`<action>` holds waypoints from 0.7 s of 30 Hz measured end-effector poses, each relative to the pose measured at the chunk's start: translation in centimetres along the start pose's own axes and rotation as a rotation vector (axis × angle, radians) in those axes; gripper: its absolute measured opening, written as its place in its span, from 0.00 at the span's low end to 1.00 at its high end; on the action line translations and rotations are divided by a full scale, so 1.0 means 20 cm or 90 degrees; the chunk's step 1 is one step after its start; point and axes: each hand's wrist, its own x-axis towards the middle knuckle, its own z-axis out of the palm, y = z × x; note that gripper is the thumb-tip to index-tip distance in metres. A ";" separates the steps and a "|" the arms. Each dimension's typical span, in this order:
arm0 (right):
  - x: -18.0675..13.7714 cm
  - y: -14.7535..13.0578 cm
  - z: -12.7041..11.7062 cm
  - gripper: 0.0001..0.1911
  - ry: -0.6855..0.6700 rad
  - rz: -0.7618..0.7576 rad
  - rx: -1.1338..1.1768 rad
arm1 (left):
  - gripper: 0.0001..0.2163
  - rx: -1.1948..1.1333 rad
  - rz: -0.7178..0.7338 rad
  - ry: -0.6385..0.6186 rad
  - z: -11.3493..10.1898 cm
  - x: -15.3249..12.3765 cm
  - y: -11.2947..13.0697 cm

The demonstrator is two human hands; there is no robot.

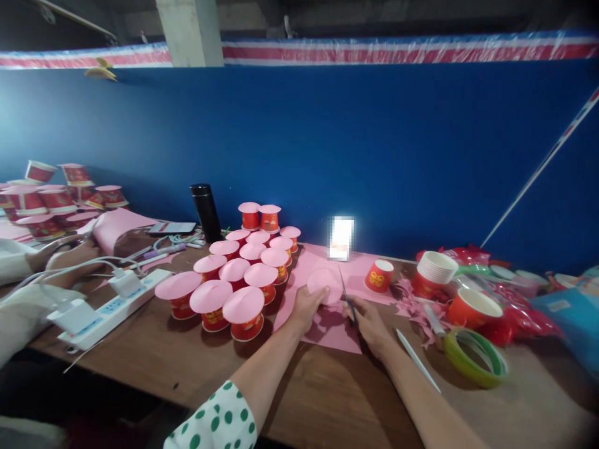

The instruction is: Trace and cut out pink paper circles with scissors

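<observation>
My left hand (306, 307) is closed on a pink paper circle (324, 285), pinching it at its lower left edge above a larger pink paper sheet (327, 330) on the wooden table. My right hand (369, 318) grips a pair of scissors (346, 293) whose blades point up and away along the circle's right edge. Just left of my hands stands a cluster of several red paper cups (243, 284) turned upside down with pink paper discs on top.
A loose red cup (379, 275), pink paper scraps (414, 308), a stack of cups (433, 274), a green tape roll (475, 355) and a white stick (416, 358) lie to the right. A lit phone (340, 238), black flask (206, 213) and power strip (105, 305) stand left. Another person's hands (70, 255) work far left.
</observation>
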 end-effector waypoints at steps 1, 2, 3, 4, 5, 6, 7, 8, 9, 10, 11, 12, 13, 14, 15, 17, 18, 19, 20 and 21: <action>0.00 0.00 0.00 0.24 0.001 -0.002 0.002 | 0.18 0.002 0.001 -0.001 0.00 0.00 0.00; 0.00 0.00 0.00 0.24 0.005 -0.003 0.001 | 0.18 0.004 0.003 0.000 0.00 0.00 0.00; 0.00 0.00 0.00 0.24 0.009 -0.003 -0.002 | 0.18 0.006 0.004 0.001 0.00 0.00 0.00; 0.00 0.00 0.00 0.24 0.013 -0.002 -0.008 | 0.18 0.008 0.004 0.001 0.00 0.00 0.00; 0.00 0.00 0.00 0.24 0.018 -0.001 -0.013 | 0.18 0.009 0.003 0.000 0.00 0.00 0.00; 0.00 -0.01 0.00 0.24 0.019 0.001 -0.017 | 0.18 0.009 0.001 -0.002 0.00 0.00 0.00; 0.00 -0.01 0.00 0.24 0.019 0.003 -0.019 | 0.18 0.009 -0.002 -0.004 0.00 0.00 0.01; 0.00 -0.01 0.00 0.24 0.018 0.004 -0.019 | 0.18 0.008 -0.006 -0.004 0.00 0.00 0.01; 0.00 0.00 0.00 0.24 0.017 0.006 -0.016 | 0.19 0.005 -0.009 -0.002 0.00 0.00 0.02; 0.00 0.00 0.00 0.24 0.015 0.006 -0.014 | 0.19 0.002 -0.008 0.000 0.00 0.00 0.02; 0.00 0.00 0.00 0.25 0.014 0.006 -0.011 | 0.19 -0.002 -0.005 0.001 0.01 -0.01 0.03; 0.00 0.00 0.00 0.25 0.013 0.006 -0.008 | 0.19 -0.004 0.000 0.004 0.01 -0.01 0.03; 0.00 0.00 0.00 0.25 0.013 0.006 -0.005 | 0.19 -0.005 0.005 0.008 0.01 -0.01 0.03; 0.00 0.00 0.00 0.25 0.012 0.005 -0.002 | 0.19 -0.004 0.009 0.013 0.01 -0.01 0.03; 0.00 0.00 0.00 0.25 0.009 0.005 0.001 | 0.19 -0.001 0.011 0.018 0.01 -0.01 0.03; 0.00 0.01 0.00 0.25 0.006 0.001 0.004 | 0.18 0.009 0.014 0.021 0.01 0.00 0.02; 0.00 0.01 0.00 0.25 0.006 -0.001 0.004 | 0.18 0.012 0.018 0.019 0.00 0.00 0.02; 0.00 0.01 0.00 0.25 0.005 -0.002 0.004 | 0.17 0.013 0.022 0.013 0.00 0.00 0.02; 0.00 0.01 -0.01 0.25 0.005 -0.002 0.002 | 0.17 0.012 0.024 0.009 0.00 0.00 0.02; 0.00 0.01 -0.01 0.25 0.005 0.000 0.000 | 0.17 0.009 0.022 0.008 0.00 0.00 0.02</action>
